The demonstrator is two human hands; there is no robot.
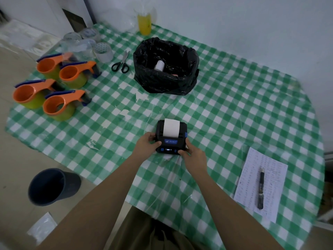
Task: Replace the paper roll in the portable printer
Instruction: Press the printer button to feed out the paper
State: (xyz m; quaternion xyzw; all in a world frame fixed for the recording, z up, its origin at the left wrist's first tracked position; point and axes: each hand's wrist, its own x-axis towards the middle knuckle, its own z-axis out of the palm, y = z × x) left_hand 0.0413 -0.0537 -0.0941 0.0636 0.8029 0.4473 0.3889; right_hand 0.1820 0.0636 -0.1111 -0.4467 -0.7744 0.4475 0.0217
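Printer (171, 139) sits on the surface, gripped between my left hand (146, 144) and right hand (193, 155). Paper strip (171, 128) protrudes beyond my fingers. Risk, as I judge it: squeezing the sides could pop the lid or crease the strip.

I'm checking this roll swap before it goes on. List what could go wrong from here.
1. The paper strip sticks out loose over the printer; a tug could tear or skew it.
2. The left hand and right hand grip the printer's sides near the front buttons, so a button might get pressed by accident.
3. The clear plastic over the tablecloth looks slick; the printer could slide.
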